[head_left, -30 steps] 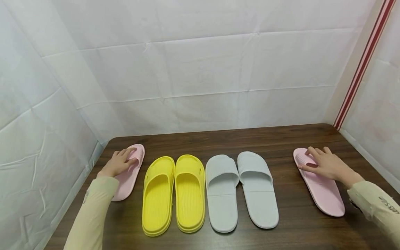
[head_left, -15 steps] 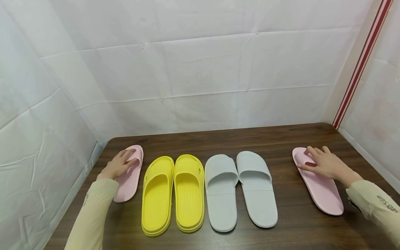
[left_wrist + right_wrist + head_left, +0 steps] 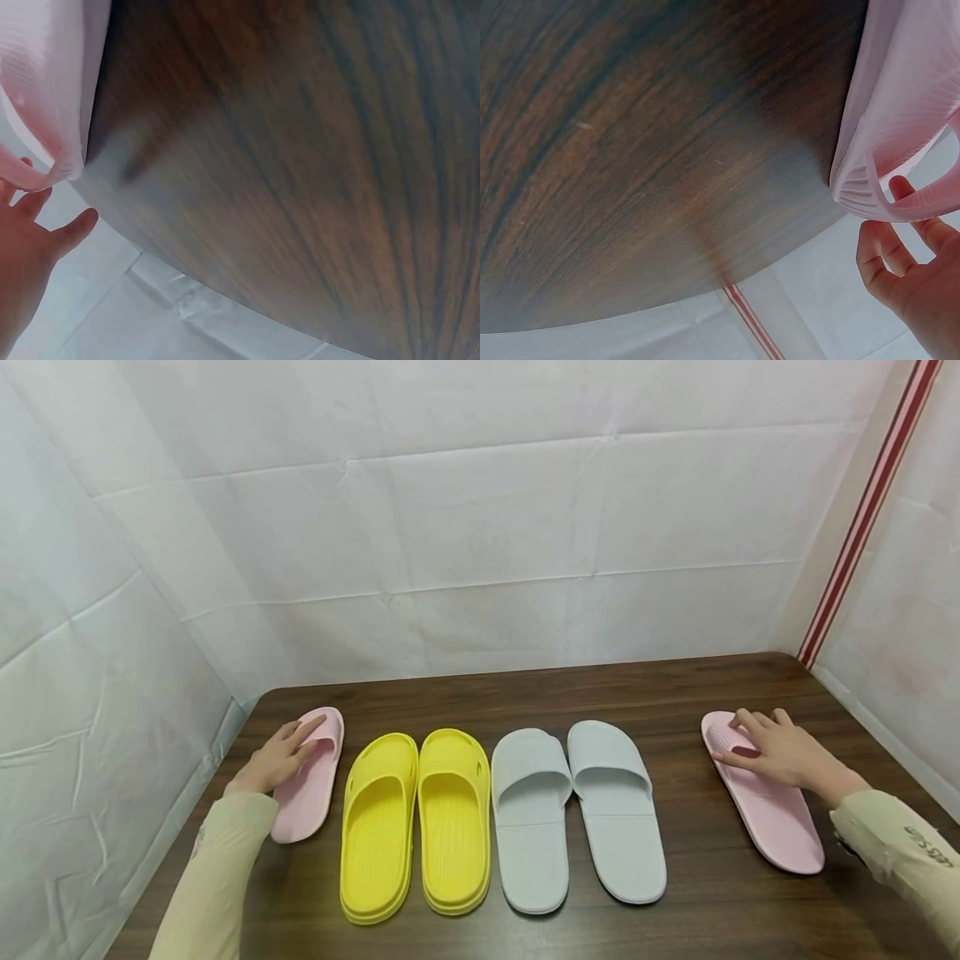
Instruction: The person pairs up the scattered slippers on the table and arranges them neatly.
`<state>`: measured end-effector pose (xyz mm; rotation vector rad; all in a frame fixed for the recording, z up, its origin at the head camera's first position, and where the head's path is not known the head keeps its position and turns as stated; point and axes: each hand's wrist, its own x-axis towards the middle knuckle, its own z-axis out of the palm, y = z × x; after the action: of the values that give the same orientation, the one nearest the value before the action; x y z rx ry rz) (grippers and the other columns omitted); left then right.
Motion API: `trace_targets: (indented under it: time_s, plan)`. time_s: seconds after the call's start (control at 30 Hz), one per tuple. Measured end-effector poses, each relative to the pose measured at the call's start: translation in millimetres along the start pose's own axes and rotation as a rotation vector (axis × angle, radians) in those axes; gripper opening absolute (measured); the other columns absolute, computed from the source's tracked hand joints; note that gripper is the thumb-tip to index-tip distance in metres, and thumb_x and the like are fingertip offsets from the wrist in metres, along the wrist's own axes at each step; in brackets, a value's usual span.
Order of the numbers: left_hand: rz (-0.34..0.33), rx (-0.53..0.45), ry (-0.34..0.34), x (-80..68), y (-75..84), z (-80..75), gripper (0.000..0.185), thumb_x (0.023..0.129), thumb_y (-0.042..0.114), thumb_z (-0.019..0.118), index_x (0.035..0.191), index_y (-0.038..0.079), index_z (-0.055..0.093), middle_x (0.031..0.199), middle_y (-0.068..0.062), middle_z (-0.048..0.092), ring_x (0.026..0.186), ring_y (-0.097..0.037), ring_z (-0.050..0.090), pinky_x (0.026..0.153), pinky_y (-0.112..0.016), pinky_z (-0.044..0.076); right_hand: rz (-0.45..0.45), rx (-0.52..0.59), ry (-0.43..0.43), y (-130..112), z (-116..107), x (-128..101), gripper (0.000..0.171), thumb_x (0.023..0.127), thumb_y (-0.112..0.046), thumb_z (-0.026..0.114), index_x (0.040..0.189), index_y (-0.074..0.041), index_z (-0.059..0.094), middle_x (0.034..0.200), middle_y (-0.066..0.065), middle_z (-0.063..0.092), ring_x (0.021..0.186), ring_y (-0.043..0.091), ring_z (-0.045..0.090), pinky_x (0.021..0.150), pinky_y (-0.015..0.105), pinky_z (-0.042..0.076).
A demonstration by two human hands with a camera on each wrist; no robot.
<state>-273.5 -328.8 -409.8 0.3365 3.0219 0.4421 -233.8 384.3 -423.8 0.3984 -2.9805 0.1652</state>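
A pink slide slipper point(image 3: 311, 793) lies at the table's left end, toe away from me. My left hand point(image 3: 270, 762) rests over its strap with fingers extended and spread. In the left wrist view, one fingertip shows behind the strap point(image 3: 22, 176), while another finger sticks out clear of it. At the right end, my right hand point(image 3: 787, 750) pinches the strap of the other pink slide slipper point(image 3: 787, 831). Its thumb reaches inside the strap and its bent fingers stay outside, as the right wrist view shows. That slipper slants, toe to the left.
Between the hands stand two yellow slippers point(image 3: 377, 852) side by side, then two light grey slippers point(image 3: 534, 868), all toes away from me. The dark wooden table point(image 3: 480, 695) has rounded back corners. White sheeting point(image 3: 480, 543) closes the back and both sides.
My left hand has drawn back slightly to the left and its fingers have loosened at the strap. My right hand keeps its hold; the slippers show almost no movement.
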Motion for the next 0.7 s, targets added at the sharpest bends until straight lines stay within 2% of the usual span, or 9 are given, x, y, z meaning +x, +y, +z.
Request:
trace_targets:
  time_s: [0.2, 0.43, 0.7]
  plan:
    - [0.005, 0.008, 0.007, -2.4, -3.4, -1.0, 0.053, 0.095, 0.041, 0.033, 0.14, 0.017, 0.026, 0.13, -0.03, 0.029, 0.114, -0.053, 0.037, 0.089, -0.064, 0.031, -0.007, 0.009, 0.003, -2.3, 0.9, -0.4, 0.05, 0.076, -0.059, 0.055, 0.101, -0.017, 0.044, 0.101, 0.011, 0.059, 0.078, 0.028, 0.042, 0.05, 0.03, 0.034]
    - [0.032, 0.013, 0.019, -2.7, -4.0, -9.1, 0.051, 0.094, 0.039, 0.035, 0.139, 0.015, 0.029, 0.126, -0.031, 0.032, 0.113, -0.049, 0.035, 0.092, -0.063, 0.029, 0.008, 0.006, -0.008, -2.2, 0.0, -1.5, 0.051, 0.077, -0.06, 0.054, 0.103, -0.017, 0.043, 0.103, 0.011, 0.058, 0.081, 0.029, 0.042, 0.05, 0.032, 0.036]
    - [0.11, 0.04, 0.084, 4.4, 8.3, -22.5, 0.05, 0.094, 0.036, 0.04, 0.138, 0.014, 0.032, 0.124, -0.031, 0.034, 0.112, -0.047, 0.037, 0.093, -0.061, 0.03, 0.009, 0.008, -0.014, -3.3, -2.2, -1.6, 0.051, 0.077, -0.06, 0.055, 0.103, -0.017, 0.043, 0.104, 0.011, 0.058, 0.08, 0.028, 0.042, 0.05, 0.031, 0.035]
